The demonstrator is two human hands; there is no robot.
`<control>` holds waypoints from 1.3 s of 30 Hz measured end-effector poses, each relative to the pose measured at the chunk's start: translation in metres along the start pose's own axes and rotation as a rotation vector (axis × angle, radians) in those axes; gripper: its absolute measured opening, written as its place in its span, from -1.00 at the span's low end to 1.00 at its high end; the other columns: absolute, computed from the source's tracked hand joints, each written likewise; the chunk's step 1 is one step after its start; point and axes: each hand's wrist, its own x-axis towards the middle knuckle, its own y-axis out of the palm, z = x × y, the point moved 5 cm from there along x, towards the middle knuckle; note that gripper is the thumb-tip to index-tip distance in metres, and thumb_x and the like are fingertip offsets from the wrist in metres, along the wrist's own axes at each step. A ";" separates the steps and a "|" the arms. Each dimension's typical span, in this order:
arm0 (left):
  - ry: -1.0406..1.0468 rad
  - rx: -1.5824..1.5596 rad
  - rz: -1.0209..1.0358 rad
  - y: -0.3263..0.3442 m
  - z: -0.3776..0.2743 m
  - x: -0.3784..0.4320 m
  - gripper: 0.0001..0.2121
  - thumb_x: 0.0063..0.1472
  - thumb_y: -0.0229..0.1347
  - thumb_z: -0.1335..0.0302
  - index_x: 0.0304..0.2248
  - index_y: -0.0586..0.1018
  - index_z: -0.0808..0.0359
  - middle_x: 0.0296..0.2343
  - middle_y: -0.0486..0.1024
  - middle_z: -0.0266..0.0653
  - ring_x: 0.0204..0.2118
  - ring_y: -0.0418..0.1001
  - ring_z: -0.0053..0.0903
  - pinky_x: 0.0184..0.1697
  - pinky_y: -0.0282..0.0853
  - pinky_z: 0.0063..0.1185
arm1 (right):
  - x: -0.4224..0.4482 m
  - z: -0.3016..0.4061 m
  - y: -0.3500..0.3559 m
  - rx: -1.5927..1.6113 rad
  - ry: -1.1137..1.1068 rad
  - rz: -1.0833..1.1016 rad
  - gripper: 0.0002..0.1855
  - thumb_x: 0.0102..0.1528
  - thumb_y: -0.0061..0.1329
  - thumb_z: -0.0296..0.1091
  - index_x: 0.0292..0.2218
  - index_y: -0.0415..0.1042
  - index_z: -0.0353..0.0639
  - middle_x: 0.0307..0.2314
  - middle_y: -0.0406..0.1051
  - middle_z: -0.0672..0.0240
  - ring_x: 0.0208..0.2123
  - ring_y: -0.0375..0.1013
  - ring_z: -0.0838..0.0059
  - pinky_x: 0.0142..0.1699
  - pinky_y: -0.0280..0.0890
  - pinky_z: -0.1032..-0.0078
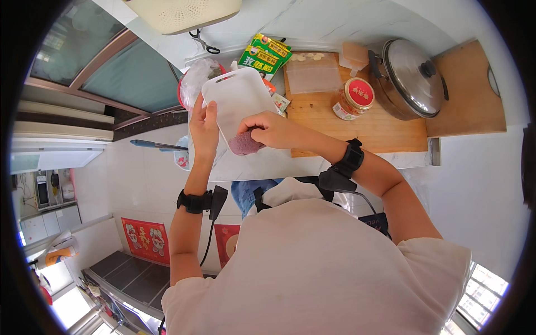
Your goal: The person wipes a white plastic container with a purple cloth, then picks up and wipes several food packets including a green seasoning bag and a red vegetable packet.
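A white plastic cutting board (240, 98) with a slot handle is held tilted above the counter. My left hand (206, 127) grips its left edge, thumb on the near face and fingers going out of sight behind. In my right hand (270, 130) is a bunched mauve cloth (245, 143), held at the board's lower edge. The cloth hides part of that edge. Just beyond the board lie green seasoning packets (264, 56) with printing on them. Behind its upper left corner stands a red-rimmed container (201, 79) with clear plastic film bunched over it.
A wooden board (377, 134) on the counter carries a red-lidded glass jar (353, 99), a plastic sheet (314, 75) and a lidded steel pot (412, 79). Black-handled scissors (205, 43) lie at the back below a cream perforated basket (197, 12). The marble counter's front edge (259, 173) is near my body.
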 end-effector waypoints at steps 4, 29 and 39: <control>-0.173 0.005 -0.077 -0.023 0.048 -0.020 -0.58 0.17 -0.11 0.36 0.00 0.20 0.33 -0.48 0.43 -0.37 -0.50 0.31 -0.81 -0.52 0.20 -0.78 | -0.010 -0.024 -0.022 0.344 0.165 -0.141 -0.75 -0.11 -0.41 -0.53 -0.44 0.34 -0.25 -0.56 0.30 0.48 -0.49 0.28 0.71 -0.39 0.21 0.69; -0.222 0.652 -0.069 -0.051 0.142 -0.029 -0.52 0.12 -0.09 0.27 -0.02 0.19 0.37 -0.15 0.26 0.01 -0.16 0.31 -0.28 -0.15 0.24 -0.49 | 0.002 -0.060 -0.117 -0.755 0.272 -0.357 -0.60 -0.01 -0.18 -0.28 -0.11 0.21 -0.17 -0.35 0.36 0.13 -0.26 0.33 0.22 -0.19 0.24 0.40; -0.017 0.518 -0.123 -0.049 0.069 -0.013 -0.56 0.05 0.00 0.41 -0.06 0.21 0.31 -0.16 0.24 -0.04 -0.13 0.29 -0.29 -0.18 0.28 -0.49 | 0.069 -0.132 -0.182 -0.360 0.386 -1.051 -0.39 -0.07 -0.13 -0.37 -0.02 0.00 -0.45 -0.18 0.19 0.03 -0.17 0.24 0.34 -0.11 0.14 0.54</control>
